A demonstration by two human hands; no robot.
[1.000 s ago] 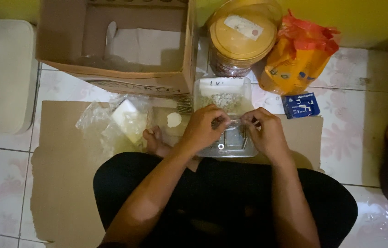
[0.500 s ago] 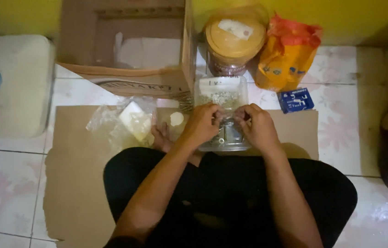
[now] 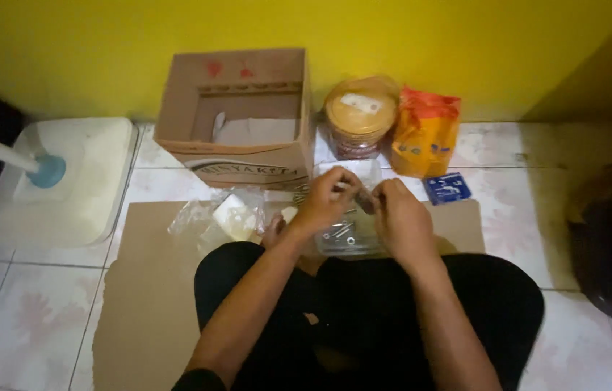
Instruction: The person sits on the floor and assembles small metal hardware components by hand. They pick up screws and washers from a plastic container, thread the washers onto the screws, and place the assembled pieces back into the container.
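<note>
Here, a person sits cross-legged on a flat sheet of cardboard (image 3: 147,304) on a tiled floor. Both hands meet above a clear plastic tray (image 3: 346,235) holding small metal screws. The left hand (image 3: 328,199) and right hand (image 3: 401,221) each have fingers drawn together, pinching a small item between them, too small to identify. Beyond stand an open cardboard box (image 3: 237,119), a lidded jar (image 3: 360,119) and an orange bag (image 3: 425,134) against a yellow wall.

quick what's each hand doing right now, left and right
Left hand: fingers pinched on something small over the clear plastic tray; what it is cannot be told.
Right hand: closed, fingertips meeting the left's on the same small item.
</note>
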